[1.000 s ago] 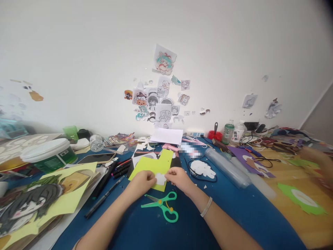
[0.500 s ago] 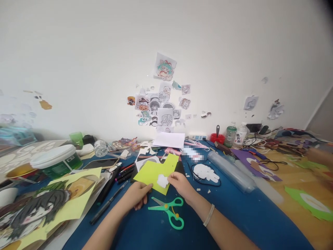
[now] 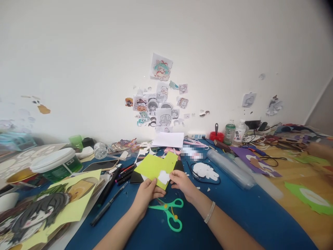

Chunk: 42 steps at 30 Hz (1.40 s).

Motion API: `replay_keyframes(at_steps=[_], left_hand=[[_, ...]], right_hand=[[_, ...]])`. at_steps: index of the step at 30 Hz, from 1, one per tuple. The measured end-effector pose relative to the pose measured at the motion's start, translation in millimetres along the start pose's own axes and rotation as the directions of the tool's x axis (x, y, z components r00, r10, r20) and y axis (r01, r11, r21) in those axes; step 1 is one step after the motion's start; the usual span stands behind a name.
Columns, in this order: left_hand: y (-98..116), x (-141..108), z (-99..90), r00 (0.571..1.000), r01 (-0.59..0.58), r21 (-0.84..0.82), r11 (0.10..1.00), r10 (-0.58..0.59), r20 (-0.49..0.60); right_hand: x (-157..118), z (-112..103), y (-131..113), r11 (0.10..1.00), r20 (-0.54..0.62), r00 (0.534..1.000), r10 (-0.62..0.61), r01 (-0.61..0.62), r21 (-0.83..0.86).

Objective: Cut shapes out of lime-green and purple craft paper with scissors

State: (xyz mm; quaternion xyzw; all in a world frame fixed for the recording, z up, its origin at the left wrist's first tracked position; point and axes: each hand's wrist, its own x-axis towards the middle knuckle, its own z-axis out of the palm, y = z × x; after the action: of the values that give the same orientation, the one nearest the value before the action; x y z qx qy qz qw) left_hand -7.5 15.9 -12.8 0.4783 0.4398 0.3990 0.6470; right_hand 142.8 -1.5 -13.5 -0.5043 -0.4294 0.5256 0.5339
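We're pinching yellow-green sheet by near edge, left hand grip closed; right hand pinching white cutout rim. Both likely light, creasing easily; edges best.

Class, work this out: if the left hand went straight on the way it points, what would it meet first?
Beyond the yellow-green sheet in its grip, the left hand would probably meet the white cutout first, though depth is hard to judge.
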Motion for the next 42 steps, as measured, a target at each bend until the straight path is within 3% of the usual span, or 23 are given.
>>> replay_keyframes(at_steps=[5,14,20,32,42], left_hand=[[6,-8,2.4,0.991,-0.095,-0.078,0.992,0.101,0.084],[8,-12,3.3,0.986,-0.122,-0.107,0.987,0.132,0.097],[8,-12,2.9,0.984,-0.117,-0.158,0.98,0.136,0.116],[10,-15,4.4,0.983,-0.116,-0.155,0.981,0.136,0.126],[6,-13,5.8,0.979,-0.145,-0.184,0.972,0.167,0.115]], right_hand=[[-10,-4,-13,0.999,0.06,0.998,0.003,0.0,-0.041],[-12,-3,-15,0.994,0.141,0.99,-0.025,0.01,0.107],[-13,-3,-13,0.997,0.179,0.982,-0.063,0.053,0.061],[-10,-1,-8,0.992,0.126,0.988,-0.084,0.072,0.1],[-5,8,2,0.977,-0.016,0.991,-0.133,0.134,0.166]])
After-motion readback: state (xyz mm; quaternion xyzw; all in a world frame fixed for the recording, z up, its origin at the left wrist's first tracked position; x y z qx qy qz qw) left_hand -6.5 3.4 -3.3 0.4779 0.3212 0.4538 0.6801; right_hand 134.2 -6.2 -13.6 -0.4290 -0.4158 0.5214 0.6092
